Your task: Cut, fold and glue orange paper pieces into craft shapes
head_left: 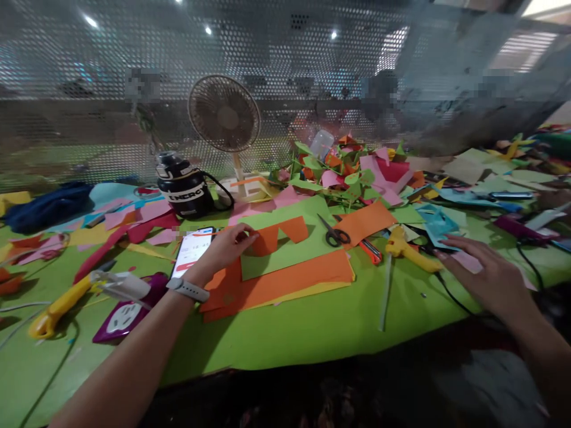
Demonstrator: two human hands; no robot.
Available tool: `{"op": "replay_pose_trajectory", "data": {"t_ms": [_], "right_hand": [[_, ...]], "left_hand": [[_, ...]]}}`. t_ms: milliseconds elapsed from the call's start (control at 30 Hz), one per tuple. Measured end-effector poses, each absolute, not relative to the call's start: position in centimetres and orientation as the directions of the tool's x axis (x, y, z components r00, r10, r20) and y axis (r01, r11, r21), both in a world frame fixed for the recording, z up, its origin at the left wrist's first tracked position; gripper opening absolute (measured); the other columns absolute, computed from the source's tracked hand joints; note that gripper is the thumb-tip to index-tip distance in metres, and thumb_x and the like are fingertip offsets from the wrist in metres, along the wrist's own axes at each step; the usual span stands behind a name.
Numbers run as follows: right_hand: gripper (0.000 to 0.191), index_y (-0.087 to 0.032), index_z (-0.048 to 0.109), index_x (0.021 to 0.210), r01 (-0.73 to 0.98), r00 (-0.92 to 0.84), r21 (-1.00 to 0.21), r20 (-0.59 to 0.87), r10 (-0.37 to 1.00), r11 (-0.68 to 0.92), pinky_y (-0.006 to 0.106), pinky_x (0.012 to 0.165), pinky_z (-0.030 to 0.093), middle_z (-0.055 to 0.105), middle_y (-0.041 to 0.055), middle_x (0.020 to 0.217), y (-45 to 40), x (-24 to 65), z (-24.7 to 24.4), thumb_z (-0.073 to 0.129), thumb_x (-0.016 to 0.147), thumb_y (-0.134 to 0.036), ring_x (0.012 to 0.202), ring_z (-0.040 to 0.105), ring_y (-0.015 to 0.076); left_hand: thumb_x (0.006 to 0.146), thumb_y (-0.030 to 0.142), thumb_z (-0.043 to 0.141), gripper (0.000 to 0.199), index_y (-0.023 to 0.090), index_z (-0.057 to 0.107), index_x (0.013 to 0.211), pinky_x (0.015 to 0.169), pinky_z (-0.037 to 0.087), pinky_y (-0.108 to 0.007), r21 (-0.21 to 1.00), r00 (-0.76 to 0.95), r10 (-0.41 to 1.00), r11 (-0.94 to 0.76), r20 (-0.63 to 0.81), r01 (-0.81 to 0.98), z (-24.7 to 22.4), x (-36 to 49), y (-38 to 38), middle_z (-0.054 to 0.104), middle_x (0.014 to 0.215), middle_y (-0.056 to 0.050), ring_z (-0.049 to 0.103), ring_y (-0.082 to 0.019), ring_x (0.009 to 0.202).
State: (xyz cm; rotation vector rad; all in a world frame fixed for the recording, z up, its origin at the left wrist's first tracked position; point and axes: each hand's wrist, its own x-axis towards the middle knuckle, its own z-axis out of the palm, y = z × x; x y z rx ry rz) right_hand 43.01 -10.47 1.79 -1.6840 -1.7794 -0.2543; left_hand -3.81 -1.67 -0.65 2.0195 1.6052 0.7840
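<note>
The left hand is located left of the frame centre, with thumb and forefinger together on the left end of a notched orange strip. The strip is at mid-frame, over a light green sheet; an orange sheet lies below it in the frame. A lit phone lies beside the left wrist. The right hand, right of centre, extends its fingers beside blue paper; whether it grips anything cannot be told. Scissors and a yellow glue gun lie between the hands.
</note>
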Motion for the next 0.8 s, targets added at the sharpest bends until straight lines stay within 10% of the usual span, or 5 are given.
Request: {"op": "replay_pose_trajectory", "data": {"t_ms": [167, 533, 800], "right_hand": [[0.035, -0.021, 0.063, 0.091, 0.864, 0.292, -0.495, 0.342, 0.893, -0.093, 0.043, 0.078, 0.052, 0.069, 0.0157, 0.099, -10.7, 45.5, 1.0, 0.054, 0.074, -0.051, 0.088, 0.067, 0.0307], [0.043, -0.017, 0.059, 0.112, 0.999, 0.032, 0.014, 0.240, 0.970, -0.036, 0.048, 0.082, 0.050, 0.064, 0.0153, 0.103, -6.6, 41.7, -1.7, 0.050, 0.074, -0.035, 0.097, 0.062, 0.0339], [0.032, -0.027, 0.058, 0.095, 0.919, 0.278, -0.376, 0.407, 0.870, -0.119, 0.051, 0.070, 0.050, 0.067, 0.0170, 0.097, -8.3, 42.5, -1.0, 0.051, 0.070, -0.046, 0.087, 0.064, 0.0382]], "left_hand": [[0.079, 0.050, 0.054, 0.029, 0.021, 0.058, 0.079, 0.054, 0.042, -0.026, 0.735, 0.197, 0.967, -0.252, 0.163, 0.630, -1.2, -4.0, -2.0, 0.061, 0.063, 0.000, 0.054, -0.017, 0.059], [0.076, 0.050, 0.062, 0.031, 0.020, 0.055, 0.073, 0.050, 0.040, -0.025, 0.821, 0.252, 0.966, -0.192, 0.061, 0.538, -1.0, -4.0, -2.8, 0.056, 0.061, 0.003, 0.052, -0.014, 0.055], [0.066, 0.040, 0.075, 0.036, 0.019, 0.055, 0.086, 0.062, 0.048, -0.029, 0.922, 0.316, 0.947, -0.077, -0.050, 0.379, -1.3, -4.3, -2.7, 0.065, 0.077, -0.001, 0.062, -0.017, 0.070]]}}
